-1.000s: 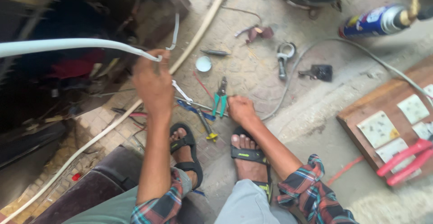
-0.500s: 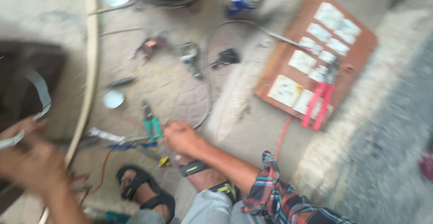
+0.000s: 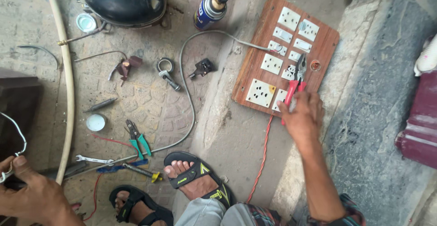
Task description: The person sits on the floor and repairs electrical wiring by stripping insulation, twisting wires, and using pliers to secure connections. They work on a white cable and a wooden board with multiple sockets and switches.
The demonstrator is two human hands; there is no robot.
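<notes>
My right hand (image 3: 302, 116) rests on the lower edge of a brown wooden switchboard (image 3: 325, 48), its fingers closed around the red handles of a pair of pliers (image 3: 296, 78) that lies across the white sockets. My left hand (image 3: 32, 194) is at the bottom left corner, pinching a thin white wire (image 3: 16, 135) that loops up beside a dark box (image 3: 18, 103). My two sandalled feet (image 3: 193, 180) sit on the paved floor between the hands.
Green-handled pliers (image 3: 139, 142), a spanner (image 3: 93, 159), a yellow-tipped screwdriver (image 3: 141, 172) and a white cap (image 3: 95, 122) lie near my feet. A black compressor (image 3: 123, 0), a blue gas torch can (image 3: 209, 7), a pale hose (image 3: 66, 85) and a grey cable (image 3: 186, 94) lie farther off.
My view swung right. My right hand left the tools near my feet and reached to the switchboard, taking hold of the red pliers. My left hand stayed low on the left with the white wire.
</notes>
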